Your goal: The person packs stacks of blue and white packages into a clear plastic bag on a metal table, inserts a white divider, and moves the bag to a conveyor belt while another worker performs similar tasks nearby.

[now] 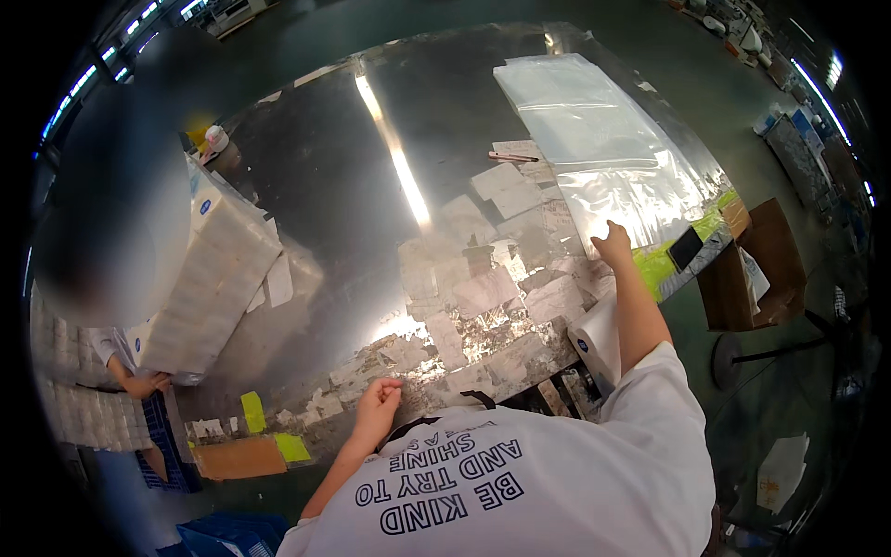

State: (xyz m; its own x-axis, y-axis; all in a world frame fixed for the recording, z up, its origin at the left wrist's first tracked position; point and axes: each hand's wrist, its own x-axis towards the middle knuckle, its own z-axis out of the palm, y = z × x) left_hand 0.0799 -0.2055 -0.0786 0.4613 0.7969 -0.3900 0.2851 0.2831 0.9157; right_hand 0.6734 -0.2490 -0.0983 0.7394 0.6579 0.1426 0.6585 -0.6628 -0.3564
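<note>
While the person's right hand [613, 247] reaches out over the right side of the table, its fingers lie at the near edge of a flat stack of clear, glossy plastic bags [608, 125]; whether they pinch the film or only rest against it, I cannot tell. That stack lies lengthwise along the right side of a broad, shiny, grey metal tabletop [316, 167], its far end near the far edge. The left hand [378, 407] is by the near edge, its fingers loosely curled with nothing visible in them; whether thumb and fingertips meet is too small to tell. Between the hands, worn whitish paper patches [487, 291] cover the metal, and a slim reddish pen-like object [513, 158] lies beyond them, left of the bags. Just beside the stack's near right corner is a black rectangular device [685, 249] among strips of yellow-green tape [653, 270], with an open brown cardboard box [778, 265] further right. Across the table's left end sits a large plastic-wrapped white bundle [223, 278], near a co-worker's hand [146, 383].
</note>
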